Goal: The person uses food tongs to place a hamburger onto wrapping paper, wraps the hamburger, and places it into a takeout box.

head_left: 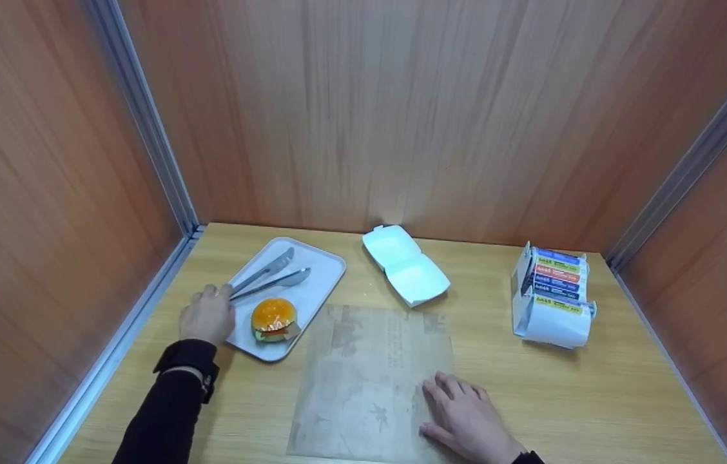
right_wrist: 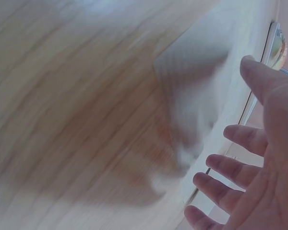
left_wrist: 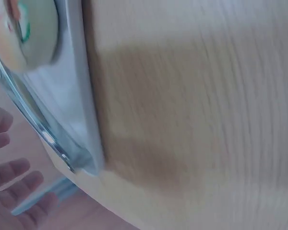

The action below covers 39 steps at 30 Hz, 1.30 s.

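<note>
While bright labels [head_left: 557, 278] in blue, yellow and red can be seen on the white holder [head_left: 554, 327] at the far right, their words are too small to be read. Faint marks are printed on the tan paper sheet [head_left: 363, 380], with one leaf shape [head_left: 379, 413] near the bottom; its pale writing cannot be read.

Two pieces of silver cutlery [head_left: 297, 278] are laid side by side on the white tray [head_left: 323, 274] at the left, thin and shiny, with their handles poked over its left edge. By those handles, the left hand [head_left: 207, 317] is held with its fingers apart and a bit bent; whether anything is touched cannot be told. Over the sheet's right edge, the right hand [head_left: 466, 419] is held with its fingers spread.

A burger [head_left: 274, 316] with a glossy orange bun is set on the tray. A pale clamshell box [head_left: 416, 274] is opened wide behind the sheet.
</note>
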Each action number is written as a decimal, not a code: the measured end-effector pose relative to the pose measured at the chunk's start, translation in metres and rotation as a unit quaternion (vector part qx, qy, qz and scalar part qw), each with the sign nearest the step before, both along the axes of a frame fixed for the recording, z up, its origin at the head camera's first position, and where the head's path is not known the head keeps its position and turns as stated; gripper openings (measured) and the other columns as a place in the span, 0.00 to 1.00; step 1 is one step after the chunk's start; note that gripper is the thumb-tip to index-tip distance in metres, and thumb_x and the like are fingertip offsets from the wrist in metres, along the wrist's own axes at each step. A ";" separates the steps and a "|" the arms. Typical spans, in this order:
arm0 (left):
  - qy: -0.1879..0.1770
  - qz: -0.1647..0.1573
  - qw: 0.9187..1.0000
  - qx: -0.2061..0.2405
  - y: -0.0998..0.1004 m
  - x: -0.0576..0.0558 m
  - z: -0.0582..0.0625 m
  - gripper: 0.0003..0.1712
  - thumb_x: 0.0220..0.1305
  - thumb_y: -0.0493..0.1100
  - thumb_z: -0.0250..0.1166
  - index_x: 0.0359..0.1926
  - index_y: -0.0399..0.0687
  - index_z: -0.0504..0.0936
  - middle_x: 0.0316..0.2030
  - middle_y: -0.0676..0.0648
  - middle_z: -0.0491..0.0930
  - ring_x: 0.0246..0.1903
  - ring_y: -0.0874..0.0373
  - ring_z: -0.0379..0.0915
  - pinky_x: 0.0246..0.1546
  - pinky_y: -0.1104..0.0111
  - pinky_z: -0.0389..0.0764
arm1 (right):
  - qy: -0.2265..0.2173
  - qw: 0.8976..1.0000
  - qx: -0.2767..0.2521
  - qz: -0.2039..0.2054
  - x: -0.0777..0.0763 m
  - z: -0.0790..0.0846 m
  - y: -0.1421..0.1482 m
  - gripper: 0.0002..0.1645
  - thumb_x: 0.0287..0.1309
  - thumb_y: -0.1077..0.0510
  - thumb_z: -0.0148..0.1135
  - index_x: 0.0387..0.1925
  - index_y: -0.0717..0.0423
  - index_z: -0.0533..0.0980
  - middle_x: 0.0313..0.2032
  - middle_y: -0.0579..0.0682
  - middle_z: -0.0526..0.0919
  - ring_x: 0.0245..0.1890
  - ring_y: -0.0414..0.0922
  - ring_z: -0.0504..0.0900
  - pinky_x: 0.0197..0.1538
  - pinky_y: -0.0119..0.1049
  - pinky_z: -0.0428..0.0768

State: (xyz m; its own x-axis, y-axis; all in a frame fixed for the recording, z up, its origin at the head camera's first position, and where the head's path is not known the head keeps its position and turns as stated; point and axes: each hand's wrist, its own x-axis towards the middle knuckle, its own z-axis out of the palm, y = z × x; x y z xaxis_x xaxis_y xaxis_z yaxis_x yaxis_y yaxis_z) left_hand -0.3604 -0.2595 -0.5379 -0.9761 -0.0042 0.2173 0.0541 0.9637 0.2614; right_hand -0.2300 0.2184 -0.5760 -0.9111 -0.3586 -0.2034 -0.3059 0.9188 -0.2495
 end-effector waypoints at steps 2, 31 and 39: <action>-0.042 0.010 0.999 0.003 -0.008 0.000 -0.003 0.26 0.76 0.38 0.58 0.71 0.38 0.75 0.65 0.22 0.73 0.57 0.22 0.75 0.50 0.31 0.82 | -0.009 1.000 -0.002 -0.004 0.000 0.000 0.000 0.51 0.65 0.24 0.64 0.76 0.51 0.72 0.75 0.63 0.72 0.73 0.63 0.73 0.69 0.73 0.71; -0.049 -0.034 0.998 0.015 -0.013 -0.005 -0.021 0.21 0.69 0.34 0.66 0.56 0.23 0.73 0.39 0.24 0.83 0.37 0.28 0.84 0.37 0.42 0.86 | -0.050 0.997 -0.030 -0.046 0.001 -0.002 0.009 0.49 0.64 0.26 0.68 0.74 0.51 0.74 0.75 0.64 0.71 0.74 0.65 0.72 0.70 0.76 0.67; -0.139 -0.008 0.990 0.036 -0.022 -0.038 -0.059 0.23 0.81 0.45 0.52 0.57 0.24 0.68 0.43 0.23 0.83 0.43 0.29 0.84 0.45 0.39 0.84 | -0.062 0.996 -0.034 -0.058 -0.001 -0.004 0.009 0.48 0.64 0.27 0.68 0.74 0.50 0.74 0.75 0.63 0.72 0.74 0.65 0.72 0.71 0.76 0.67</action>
State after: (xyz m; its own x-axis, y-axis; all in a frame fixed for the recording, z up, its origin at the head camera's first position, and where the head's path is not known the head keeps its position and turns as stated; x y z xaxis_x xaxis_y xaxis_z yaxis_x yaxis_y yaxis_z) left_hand -0.3984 -0.2819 -0.5967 -0.9982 0.0065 -0.0598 -0.0140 0.9413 0.3372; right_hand -0.2310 0.2271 -0.5802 -0.9164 -0.2701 -0.2953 -0.1624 0.9254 -0.3424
